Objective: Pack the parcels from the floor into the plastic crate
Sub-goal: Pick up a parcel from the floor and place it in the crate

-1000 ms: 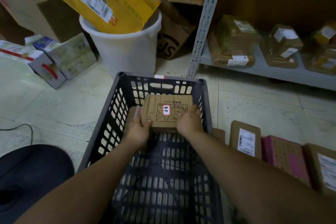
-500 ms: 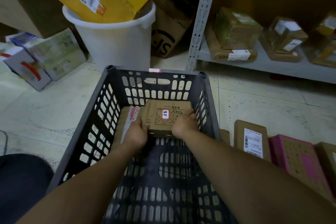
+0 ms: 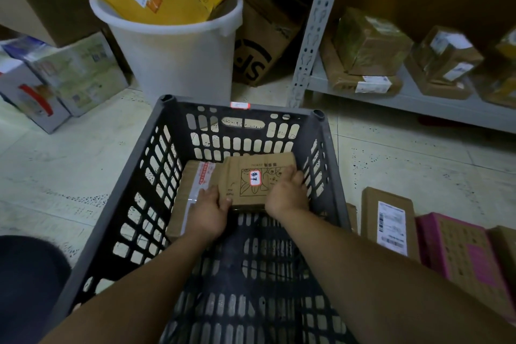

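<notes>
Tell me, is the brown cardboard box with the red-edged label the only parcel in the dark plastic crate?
No, a taped brown cardboard parcel lies left of the labelled box inside the crate.

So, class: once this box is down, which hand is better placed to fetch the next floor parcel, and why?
Right hand, probably: both hold the box, but the labelled parcel and pink parcel lie just right of the crate.
</notes>
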